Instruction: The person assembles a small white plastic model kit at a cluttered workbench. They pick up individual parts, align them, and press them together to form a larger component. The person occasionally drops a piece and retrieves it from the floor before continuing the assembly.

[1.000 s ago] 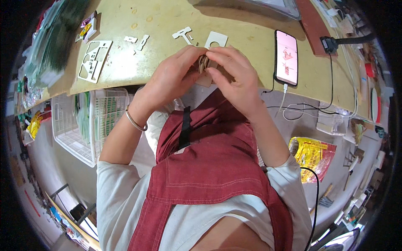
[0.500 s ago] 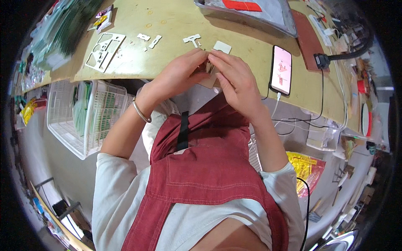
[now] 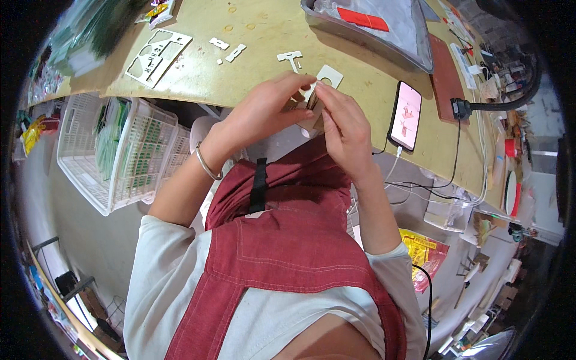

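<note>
My hands meet over the table's near edge. The fingers of my left hand [image 3: 270, 107] are curled, thumb and forefinger tips at a small brownish piece [image 3: 311, 102] that is mostly hidden. From the other side my right hand [image 3: 348, 127] pinches the same piece, its fingers held together. Just beyond my fingertips lies a flat white plate with a round cut-out [image 3: 331, 74]. Farther left on the table are a white T-shaped piece [image 3: 290, 58], two small white connector-like pieces [image 3: 236, 53] and a white cut-out frame [image 3: 159, 57].
To the right a phone [image 3: 404, 115] with a lit screen lies on the table [image 3: 198, 78], a white cable plugged in. A grey tray [image 3: 366, 42] holds a red piece at the back. Clear plastic bags [image 3: 90, 45] pile up at far left. A white basket [image 3: 108, 156] stands below.
The view has shifted, so the tabletop things appear higher and a little to the right. My left thumb and forefinger have parted slightly, and more of the cut-out plate shows.
</note>
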Motion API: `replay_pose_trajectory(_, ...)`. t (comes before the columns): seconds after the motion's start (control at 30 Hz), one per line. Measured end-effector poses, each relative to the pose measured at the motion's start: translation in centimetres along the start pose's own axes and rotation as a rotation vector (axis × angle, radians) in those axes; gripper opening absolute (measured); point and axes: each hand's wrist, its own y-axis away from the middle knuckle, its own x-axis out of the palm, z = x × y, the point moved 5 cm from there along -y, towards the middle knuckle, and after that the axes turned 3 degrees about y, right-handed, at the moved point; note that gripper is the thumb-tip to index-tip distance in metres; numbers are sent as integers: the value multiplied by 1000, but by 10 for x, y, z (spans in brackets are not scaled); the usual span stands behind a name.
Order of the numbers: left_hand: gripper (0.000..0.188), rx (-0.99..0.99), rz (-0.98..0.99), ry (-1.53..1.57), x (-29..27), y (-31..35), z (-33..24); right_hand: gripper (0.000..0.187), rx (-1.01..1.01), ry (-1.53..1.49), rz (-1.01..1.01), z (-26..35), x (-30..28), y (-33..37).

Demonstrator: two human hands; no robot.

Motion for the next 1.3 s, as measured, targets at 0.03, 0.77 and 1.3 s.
replay_pose_trajectory(0.03, 51, 17, -35, -35, -1, 2, -5, 47, 3, -4, -3, 0, 1, 1)
replay_pose_trajectory(0.77, 35, -135, -247, -15, 11, 31, 0, 56, 59, -4, 12, -2, -5, 1)
replay_pose_trajectory(1.3, 58, -128, -159, -254, -4, 45, -17, 53, 473, 90, -57, 13, 12, 60)
